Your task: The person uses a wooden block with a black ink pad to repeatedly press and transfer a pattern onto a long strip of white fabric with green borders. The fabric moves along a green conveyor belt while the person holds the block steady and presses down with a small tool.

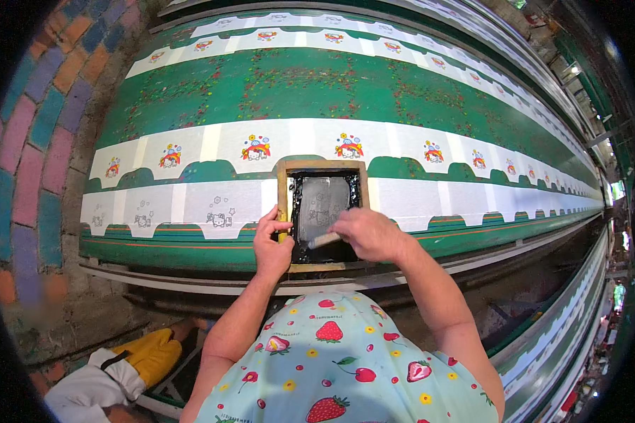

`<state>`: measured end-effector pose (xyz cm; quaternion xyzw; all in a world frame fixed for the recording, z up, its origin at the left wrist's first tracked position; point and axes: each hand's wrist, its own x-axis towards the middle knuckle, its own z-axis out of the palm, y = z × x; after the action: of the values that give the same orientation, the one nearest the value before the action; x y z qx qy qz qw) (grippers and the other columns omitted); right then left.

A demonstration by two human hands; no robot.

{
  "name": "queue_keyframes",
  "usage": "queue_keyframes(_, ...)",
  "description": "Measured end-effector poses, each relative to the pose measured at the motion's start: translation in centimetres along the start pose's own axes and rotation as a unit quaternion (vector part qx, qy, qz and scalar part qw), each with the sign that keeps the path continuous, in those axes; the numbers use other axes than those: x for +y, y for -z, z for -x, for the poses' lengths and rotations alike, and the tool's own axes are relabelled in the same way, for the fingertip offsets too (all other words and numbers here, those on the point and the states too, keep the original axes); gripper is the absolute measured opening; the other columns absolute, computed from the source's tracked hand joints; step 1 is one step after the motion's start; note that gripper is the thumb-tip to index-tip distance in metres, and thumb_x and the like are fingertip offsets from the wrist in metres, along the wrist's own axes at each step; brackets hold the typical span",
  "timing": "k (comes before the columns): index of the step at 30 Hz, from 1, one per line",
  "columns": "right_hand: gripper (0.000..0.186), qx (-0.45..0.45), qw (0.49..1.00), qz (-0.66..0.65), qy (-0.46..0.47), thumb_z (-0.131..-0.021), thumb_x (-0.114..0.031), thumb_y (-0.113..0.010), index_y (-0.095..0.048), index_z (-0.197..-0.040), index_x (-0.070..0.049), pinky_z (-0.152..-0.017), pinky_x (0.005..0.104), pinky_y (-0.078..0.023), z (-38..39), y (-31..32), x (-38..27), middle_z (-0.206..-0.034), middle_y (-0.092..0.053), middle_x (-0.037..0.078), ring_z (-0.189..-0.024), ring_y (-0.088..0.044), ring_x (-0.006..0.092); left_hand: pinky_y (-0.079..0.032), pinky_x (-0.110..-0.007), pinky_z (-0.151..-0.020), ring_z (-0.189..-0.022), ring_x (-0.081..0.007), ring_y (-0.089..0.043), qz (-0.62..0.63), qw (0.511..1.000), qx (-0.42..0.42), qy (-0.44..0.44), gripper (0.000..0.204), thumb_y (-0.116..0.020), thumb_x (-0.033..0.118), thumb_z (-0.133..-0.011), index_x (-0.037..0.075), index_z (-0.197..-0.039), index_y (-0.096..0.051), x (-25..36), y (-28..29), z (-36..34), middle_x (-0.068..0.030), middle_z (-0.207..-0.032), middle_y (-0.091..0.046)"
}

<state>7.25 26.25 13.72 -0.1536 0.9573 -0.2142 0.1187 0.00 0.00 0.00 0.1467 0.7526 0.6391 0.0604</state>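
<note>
My left hand (274,241) grips the left side of a wooden screen frame (323,165), near a yellow strip. My right hand (363,233) holds a squeegee (319,240) angled over the lower part of the screen's grey mesh (321,194), which has glossy black ink round its edges. The screen lies over a white fabric strip (402,201) on the long green printing table (183,95). Left of the screen this strip carries grey outline cartoon prints (220,218). The strip behind it bears several coloured cartoon prints (255,148).
More fabric strips (300,39) lie along the table's back. A metal rail (444,257) runs along the near edge. A painted block surface (49,155) is at left, and another person in yellow shorts (141,356) is at lower left. More printing tables (564,324) stand at right.
</note>
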Motion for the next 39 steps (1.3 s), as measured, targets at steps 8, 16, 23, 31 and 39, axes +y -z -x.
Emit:
queue_keyframes(8, 0.043, 0.2, 0.979, 0.042, -0.006, -0.083, 0.004, -0.07, -0.077, -0.125, -0.005, -0.095, 0.0532, -0.06, -6.7, 0.9, 4.8, -0.107, -0.074, 0.018, -0.109, -0.072, 0.0419, -0.048, -0.041, -0.124, -0.148, -0.0324, -0.062, 0.127, 0.99, 0.026, 0.046, 0.034, -0.068, -0.015, -0.092, 0.001, -0.12, -0.076, -0.8, 0.2, 0.4, -0.0241, -0.16, -0.062)
queue_keyframes(16, 0.044, 0.19, 0.98, 0.061, -0.015, -0.079, 0.003, -0.072, -0.076, -0.121, -0.008, -0.092, 0.0509, -0.053, -3.7, -2.7, 0.7, -0.114, -0.072, 0.014, -0.107, -0.068, 0.0385, -0.047, -0.041, -0.125, -0.151, -0.032, -0.059, 0.102, 0.994, 0.006, 0.029, 0.038, -0.066, -0.016, -0.091, -0.001, -0.126, -0.073, -0.8, 0.4, -0.3, -0.0237, -0.164, -0.059)
queue_keyframes(23, 0.041, 0.177, 0.983, 0.045, -0.021, -0.081, -0.002, -0.075, -0.075, -0.122, -0.009, -0.089, 0.0491, -0.052, 1.4, -5.4, -5.8, -0.115, -0.07, 0.013, -0.105, -0.067, 0.0359, -0.046, -0.043, -0.126, -0.15, -0.0348, -0.06, 0.07, 0.997, 0.025, 0.013, 0.038, -0.068, -0.016, -0.09, 0.0, -0.124, -0.072, -0.4, 0.0, -0.3, -0.0242, -0.16, -0.062)
queue_keyframes(31, 0.045, 0.144, 0.989, 0.0, -0.045, -0.082, -0.01, -0.083, -0.075, -0.125, -0.007, -0.101, 0.0507, -0.053, 4.1, -6.8, -7.8, -0.125, -0.07, 0.013, -0.121, -0.066, 0.037, -0.045, -0.047, -0.126, -0.148, -0.04, -0.059, -0.076, 0.995, -0.012, -0.062, 0.046, -0.074, -0.012, -0.08, 0.003, -0.124, -0.076, 0.7, 0.4, -0.2, -0.0235, -0.161, -0.061)
queue_keyframes(39, 0.038, 0.375, 0.897, -0.153, -0.177, -0.095, -0.013, -0.084, -0.076, -0.131, -0.003, -0.116, 0.0495, -0.052, 10.6, -8.7, -4.2, -0.14, -0.07, 0.021, -0.133, -0.065, 0.0406, -0.042, -0.047, -0.127, -0.149, -0.0421, -0.059, -0.072, 0.996, 0.017, -0.057, 0.038, -0.069, -0.014, -0.075, 0.003, -0.108, -0.078, 3.1, -1.1, -0.1, -0.0284, -0.16, -0.061)
